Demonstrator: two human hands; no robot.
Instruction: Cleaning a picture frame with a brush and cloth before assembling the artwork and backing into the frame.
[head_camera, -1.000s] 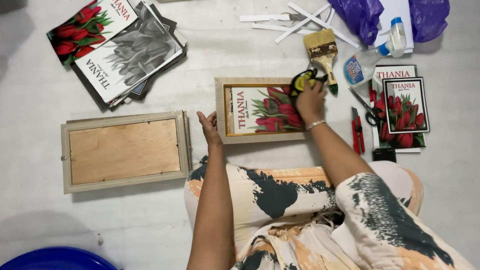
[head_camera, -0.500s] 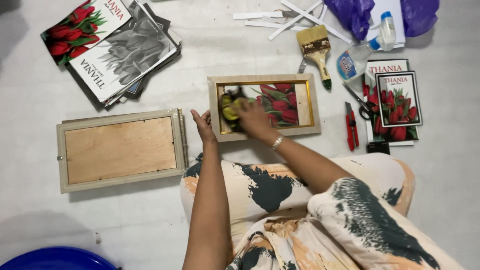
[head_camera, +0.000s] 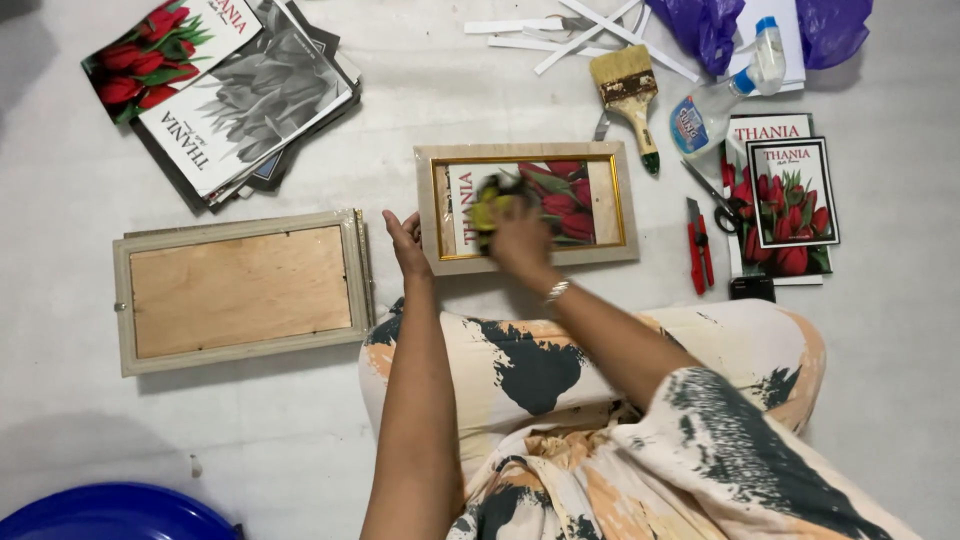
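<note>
A small picture frame (head_camera: 527, 264) with a pale border and gilt inner edge lies face up on the white floor, a red tulip print behind its glass. My right hand (head_camera: 520, 238) presses a yellow-green cloth (head_camera: 487, 205) onto the left part of the glass. My left hand (head_camera: 406, 242) rests flat against the frame's left edge, fingers straight. My patterned lap is just below the frame.
A larger frame (head_camera: 240, 290) lies back side up at left. A stack of tulip prints (head_camera: 225, 90) sits top left. At right are a paintbrush (head_camera: 630, 95), spray bottle (head_camera: 720, 100), scissors (head_camera: 715, 200), red cutter (head_camera: 698, 245), more prints (head_camera: 785, 195). A blue basin (head_camera: 110, 512) is bottom left.
My right hand has carried the cloth from the frame's upper right corner across the glass to its left part. My left hand stays at the frame's left edge.
</note>
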